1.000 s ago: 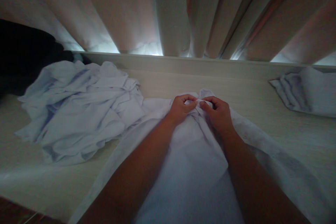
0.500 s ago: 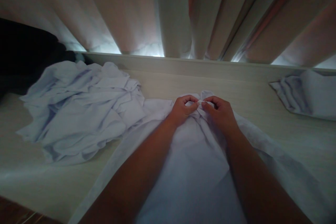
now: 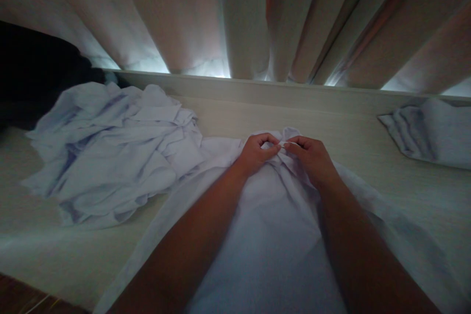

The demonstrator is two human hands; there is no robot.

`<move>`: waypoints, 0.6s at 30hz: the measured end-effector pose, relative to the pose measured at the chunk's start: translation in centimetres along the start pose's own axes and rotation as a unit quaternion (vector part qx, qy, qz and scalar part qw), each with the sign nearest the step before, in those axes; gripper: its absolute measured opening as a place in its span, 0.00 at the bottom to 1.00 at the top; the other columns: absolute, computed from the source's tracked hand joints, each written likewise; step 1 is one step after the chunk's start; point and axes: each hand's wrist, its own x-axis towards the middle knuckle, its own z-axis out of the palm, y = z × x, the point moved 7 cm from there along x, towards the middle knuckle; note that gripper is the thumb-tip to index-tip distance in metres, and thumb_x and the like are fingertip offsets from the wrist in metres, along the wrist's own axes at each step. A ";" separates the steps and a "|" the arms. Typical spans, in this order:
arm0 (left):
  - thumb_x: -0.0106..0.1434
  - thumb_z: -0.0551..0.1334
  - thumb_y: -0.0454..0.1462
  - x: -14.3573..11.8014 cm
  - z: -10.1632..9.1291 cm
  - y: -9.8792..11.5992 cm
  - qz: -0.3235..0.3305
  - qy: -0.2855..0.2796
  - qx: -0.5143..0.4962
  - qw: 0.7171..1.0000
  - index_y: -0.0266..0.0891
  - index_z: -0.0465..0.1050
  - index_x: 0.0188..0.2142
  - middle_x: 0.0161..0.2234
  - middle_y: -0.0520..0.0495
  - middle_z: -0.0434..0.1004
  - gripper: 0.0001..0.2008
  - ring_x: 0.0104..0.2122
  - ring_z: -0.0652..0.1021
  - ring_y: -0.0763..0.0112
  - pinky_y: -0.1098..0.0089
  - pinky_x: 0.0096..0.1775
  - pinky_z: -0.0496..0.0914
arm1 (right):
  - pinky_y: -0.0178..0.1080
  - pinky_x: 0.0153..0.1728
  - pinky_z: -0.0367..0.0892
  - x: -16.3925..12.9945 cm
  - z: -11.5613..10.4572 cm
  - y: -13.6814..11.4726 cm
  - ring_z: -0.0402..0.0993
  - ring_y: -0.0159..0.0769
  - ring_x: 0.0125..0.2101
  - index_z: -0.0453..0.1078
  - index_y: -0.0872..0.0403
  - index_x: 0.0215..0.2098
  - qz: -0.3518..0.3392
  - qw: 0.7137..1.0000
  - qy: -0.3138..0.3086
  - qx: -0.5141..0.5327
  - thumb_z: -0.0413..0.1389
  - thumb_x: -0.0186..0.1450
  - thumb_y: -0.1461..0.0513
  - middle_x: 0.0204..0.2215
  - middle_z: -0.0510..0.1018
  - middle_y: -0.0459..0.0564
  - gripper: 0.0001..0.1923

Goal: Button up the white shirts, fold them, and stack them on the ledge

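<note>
A white shirt lies spread on a pale wooden surface in front of me, its collar end at the far side. My left hand and my right hand meet at that far end, both pinching the bunched fabric near the collar. Fingertips of the two hands almost touch. My forearms lie over the shirt's body and hide part of it.
A crumpled heap of white garments sits to the left, touching the shirt. A folded pale cloth lies at the right edge. Beige curtains hang behind the surface's raised back rim. Something dark fills the far left.
Both hands stay pinched on the collar area; fingers have shifted slightly. The view has drifted a little.
</note>
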 end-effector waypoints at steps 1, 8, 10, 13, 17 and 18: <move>0.57 0.66 0.40 0.0 0.0 0.1 0.002 -0.003 0.001 1.000 0.37 0.76 0.29 0.28 0.50 0.78 0.08 0.32 0.75 0.69 0.70 0.40 0.68 | 0.37 0.29 0.59 0.0 0.1 0.2 0.67 0.34 0.26 0.77 0.53 0.29 0.006 1.000 -0.004 0.022 0.61 0.59 0.55 0.24 0.76 0.45 0.10; 0.57 0.66 0.40 -0.1 0.0 0.1 -0.001 -0.004 -0.003 1.000 0.36 0.77 0.30 0.30 0.49 0.79 0.08 0.34 0.76 0.68 0.69 0.41 0.69 | 0.36 0.31 0.60 0.1 0.4 0.4 0.67 0.31 0.27 0.74 0.53 0.30 0.012 0.991 -0.007 0.130 0.64 0.56 0.57 0.26 0.75 0.43 0.08; 0.57 0.67 0.40 -0.1 0.0 0.2 -0.002 0.000 -0.007 1.000 0.36 0.77 0.30 0.30 0.49 0.79 0.08 0.34 0.76 0.68 0.69 0.41 0.69 | 0.36 0.30 0.59 0.1 0.4 0.4 0.66 0.31 0.26 0.74 0.53 0.29 0.003 0.994 -0.007 0.112 0.64 0.57 0.57 0.26 0.74 0.43 0.08; 0.57 0.67 0.40 -0.2 -0.1 0.2 -0.003 0.005 -0.014 1.000 0.36 0.77 0.30 0.29 0.49 0.79 0.08 0.33 0.75 0.69 0.69 0.41 0.69 | 0.36 0.30 0.59 0.1 0.3 0.5 0.66 0.31 0.27 0.74 0.53 0.30 0.003 0.996 -0.002 0.093 0.63 0.57 0.57 0.26 0.75 0.44 0.08; 0.57 0.68 0.40 -0.2 -0.1 0.0 -0.012 0.010 -0.015 1.000 0.37 0.77 0.30 0.30 0.49 0.79 0.08 0.34 0.76 0.68 0.68 0.42 0.69 | 0.36 0.30 0.59 0.1 0.2 0.4 0.65 0.31 0.27 0.74 0.53 0.30 -0.005 0.995 0.006 0.096 0.64 0.57 0.57 0.26 0.75 0.44 0.08; 0.57 0.68 0.40 -0.2 -0.2 0.0 -0.015 0.011 -0.015 1.000 0.37 0.77 0.30 0.30 0.50 0.79 0.08 0.34 0.76 0.68 0.68 0.42 0.69 | 0.36 0.29 0.58 0.1 0.2 0.4 0.65 0.31 0.26 0.74 0.53 0.30 -0.007 0.995 0.007 0.098 0.64 0.57 0.57 0.26 0.75 0.44 0.09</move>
